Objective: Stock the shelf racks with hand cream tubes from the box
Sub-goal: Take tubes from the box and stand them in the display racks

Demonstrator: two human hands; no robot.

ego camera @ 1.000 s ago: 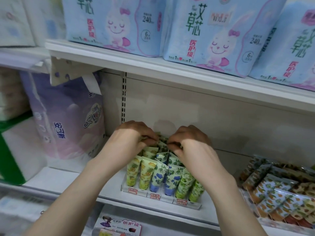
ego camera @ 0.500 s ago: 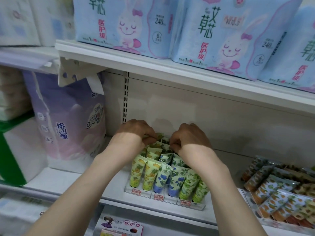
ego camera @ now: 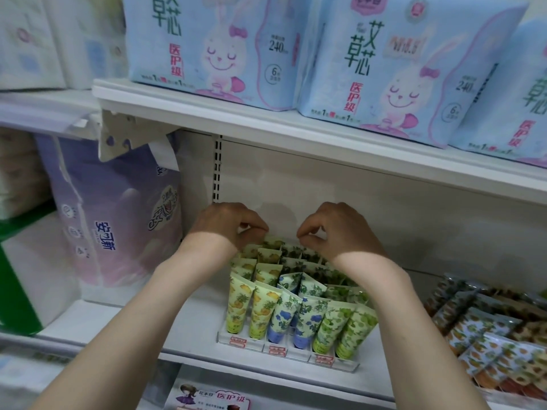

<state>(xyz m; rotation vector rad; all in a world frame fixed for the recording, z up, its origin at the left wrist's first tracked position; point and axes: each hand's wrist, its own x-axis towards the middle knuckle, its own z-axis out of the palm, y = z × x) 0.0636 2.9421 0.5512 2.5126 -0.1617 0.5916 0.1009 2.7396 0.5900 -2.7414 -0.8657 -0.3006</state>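
Over the rack's (ego camera: 291,348) rear hand cream tubes (ego camera: 268,256), left hand (ego camera: 228,229) and right hand (ego camera: 337,232) curled thumb to forefinger; whether either pinched a tube was unclear.

Hand cream tubes (ego camera: 281,315) in a clear rack (ego camera: 344,363), both hands at the rear rows

The left hand (ego camera: 228,226) and right hand (ego camera: 337,229) hang with fingers curled, thumb tip against forefinger, just above the rearmost tubes; whether either pinches a tube edge is unclear. The tubes stand cap-down on the white shelf (ego camera: 195,327).
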